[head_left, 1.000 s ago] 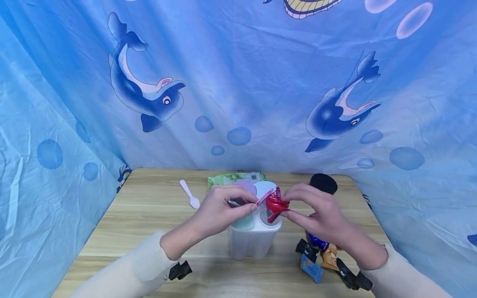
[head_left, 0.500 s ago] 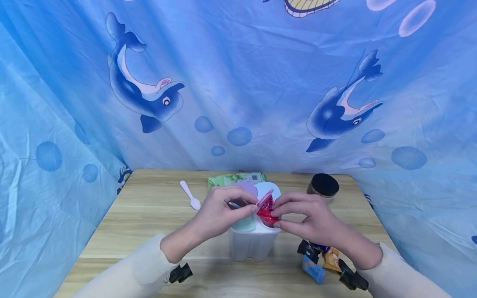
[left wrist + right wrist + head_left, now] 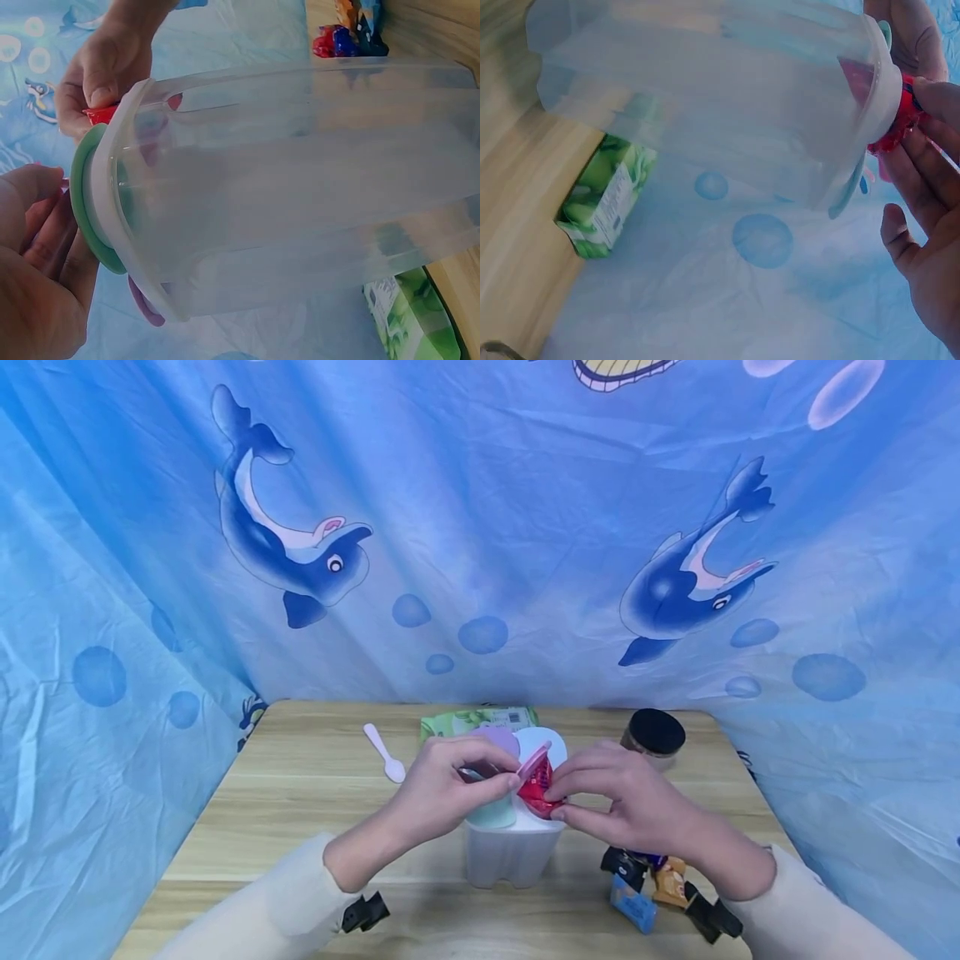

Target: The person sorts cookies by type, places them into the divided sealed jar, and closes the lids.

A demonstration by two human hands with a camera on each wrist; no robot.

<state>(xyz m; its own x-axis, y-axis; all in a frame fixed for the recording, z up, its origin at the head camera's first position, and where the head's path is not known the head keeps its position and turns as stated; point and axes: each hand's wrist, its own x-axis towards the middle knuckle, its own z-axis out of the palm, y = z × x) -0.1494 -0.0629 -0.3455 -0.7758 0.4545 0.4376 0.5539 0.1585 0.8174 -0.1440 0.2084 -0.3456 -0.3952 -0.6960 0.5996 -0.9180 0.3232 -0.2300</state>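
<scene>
A translucent white container point(image 3: 510, 860) stands upright on the table, with green point(image 3: 492, 815), purple point(image 3: 501, 740) and pale blue point(image 3: 546, 743) lids on top. My left hand point(image 3: 437, 783) pinches a raised pink lid point(image 3: 533, 760) between thumb and fingers, tilted up over one compartment. In my right hand point(image 3: 626, 792), thumb and fingertips grip a shiny red wrapped packet point(image 3: 536, 795) at that compartment's opening. Through the clear wall in the right wrist view, part of the red packet point(image 3: 857, 79) shows below the rim.
Several small wrapped snacks lie near my right forearm, among them a blue one point(image 3: 633, 902) and an orange one point(image 3: 670, 883). A black-lidded jar point(image 3: 656, 733) stands back right. Behind the container lies a green printed pack point(image 3: 450, 723); a pale pink spoon point(image 3: 386, 755) rests left.
My right hand has moved left and slightly down, bringing the red packet against the pink lid and into the opening. My left hand has stayed in place, holding the lid.
</scene>
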